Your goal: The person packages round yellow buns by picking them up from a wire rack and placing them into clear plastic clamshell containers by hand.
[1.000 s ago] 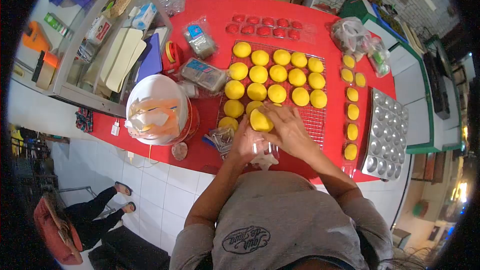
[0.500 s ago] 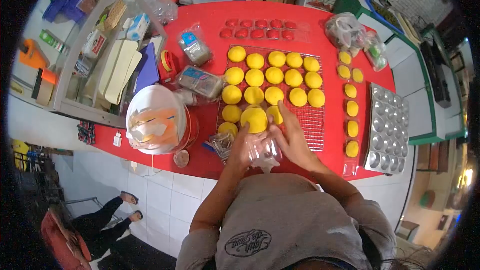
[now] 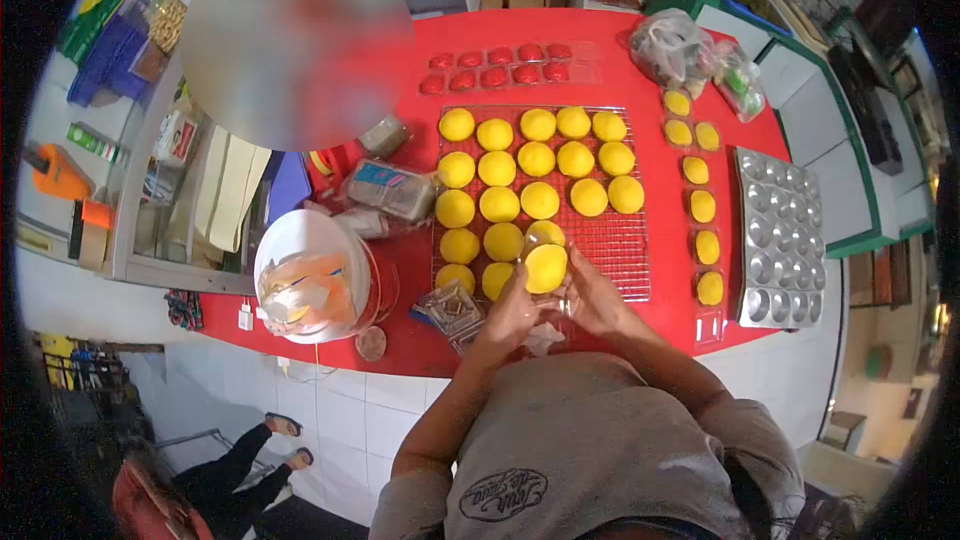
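Note:
A round yellow cake (image 3: 546, 269) is held up between my two hands, just over the near edge of the wire rack (image 3: 612, 258). My left hand (image 3: 511, 311) is closed on its left side, with the thumb against the cake. My right hand (image 3: 597, 301) is curled at the cake's lower right, around a clear plastic container (image 3: 556, 308); its fingers are partly hidden. Beneath the cake, the container's shape is hard to make out. Several more yellow cakes (image 3: 499, 204) stand in rows on the rack.
Red cakes (image 3: 496, 77) in clear trays lie beyond the rack. To the right are packed yellow cakes (image 3: 702, 206) and a metal muffin tin (image 3: 780, 240). A white bucket (image 3: 300, 230), plastic packs (image 3: 390, 190) and clear containers (image 3: 452, 312) stand left. A blurred patch hides the far left.
The held cake has come nearer to me and tilted. My right fingers have drawn back from over the rack to beside it. The view has shifted slightly, and a blurred patch has appeared.

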Tool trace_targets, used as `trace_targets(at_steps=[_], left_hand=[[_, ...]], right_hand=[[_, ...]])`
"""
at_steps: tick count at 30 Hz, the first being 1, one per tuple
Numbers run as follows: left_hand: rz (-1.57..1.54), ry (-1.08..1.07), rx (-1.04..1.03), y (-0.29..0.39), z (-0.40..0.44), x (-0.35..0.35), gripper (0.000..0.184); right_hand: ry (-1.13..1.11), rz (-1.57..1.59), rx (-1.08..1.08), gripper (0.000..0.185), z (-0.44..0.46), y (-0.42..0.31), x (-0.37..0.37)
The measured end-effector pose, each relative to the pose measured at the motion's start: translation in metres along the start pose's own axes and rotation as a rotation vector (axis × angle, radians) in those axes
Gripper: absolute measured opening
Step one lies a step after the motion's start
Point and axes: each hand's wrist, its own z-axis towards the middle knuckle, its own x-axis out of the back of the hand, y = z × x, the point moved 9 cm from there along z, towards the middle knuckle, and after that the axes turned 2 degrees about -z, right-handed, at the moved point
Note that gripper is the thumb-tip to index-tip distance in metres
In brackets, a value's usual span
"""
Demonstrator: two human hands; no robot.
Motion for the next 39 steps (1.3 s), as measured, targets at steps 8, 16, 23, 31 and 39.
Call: trace_targets(at_steps=[8,16,23,31,39], left_hand=[[1.489,0.312,-0.627,0.092,0.024,0.015,0.037],[2.137,0.312,-0.789,0.123,0.063,0.048,0.028],[2.124,0.478,-0.655,0.139,0.064,0.054,0.035],[1.86,0.397,-0.628,0.125,0.056,0.053,0.03],[1.828,0.397,-0.694,0.112,0.029,0.032,0.027]], right_hand=[[0.349,-0.091,0.129,0.052,-0.021,-0.065,0.036],[0.555,-0.075,0.32,0.051,-0.053,-0.143,0.126],[0.722,-0.722,0.623,0.046,-0.05,-0.221,0.2],[1.157,-1.316,0.581,0.047,0.005,-0.26,0.278],[1.27,-1.588,0.556,0.036,0.017,-0.264,0.236]])
